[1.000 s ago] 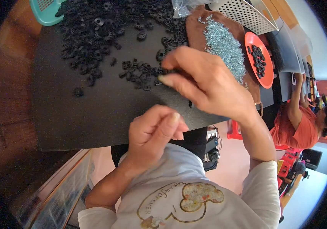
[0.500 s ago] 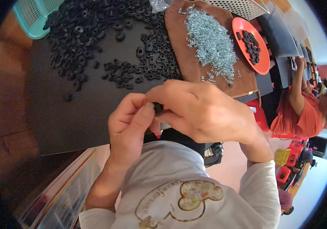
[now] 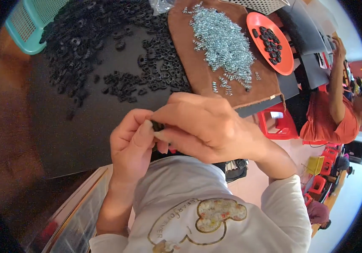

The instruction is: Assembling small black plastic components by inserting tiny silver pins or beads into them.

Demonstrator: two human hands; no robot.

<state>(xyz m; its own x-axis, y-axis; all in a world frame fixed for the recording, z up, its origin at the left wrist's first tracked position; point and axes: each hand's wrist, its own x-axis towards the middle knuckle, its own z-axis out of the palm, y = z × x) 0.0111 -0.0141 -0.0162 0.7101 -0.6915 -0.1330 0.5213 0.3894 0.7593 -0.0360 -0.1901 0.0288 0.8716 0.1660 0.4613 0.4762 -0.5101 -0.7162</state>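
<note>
Close in front of my body, over the near edge of the table, my left hand (image 3: pixel 133 141) and my right hand (image 3: pixel 202 126) meet. Both are closed around a small black plastic part (image 3: pixel 157 125), mostly hidden by the fingertips. The left thumb presses on its near side while the right thumb and index finger pinch it from the right. Beyond my hands lies a wide heap of similar black plastic parts (image 3: pixel 79 42). To its right, a pile of small metal springs (image 3: pixel 221 40) rests on a brown cloth (image 3: pixel 181 25).
A red plate (image 3: pixel 285 63) holding several black parts stands right of the springs. A teal basket (image 3: pixel 22 44) is at the far left, a white perforated basket (image 3: pixel 265 5) at the back. A red stool (image 3: pixel 273 130) and a person in an orange shirt (image 3: pixel 328 118) are to the right.
The view has shifted a little, so the table things sit further left. Both hands stay together on the small black part, with the right fingertips now covering more of it.
</note>
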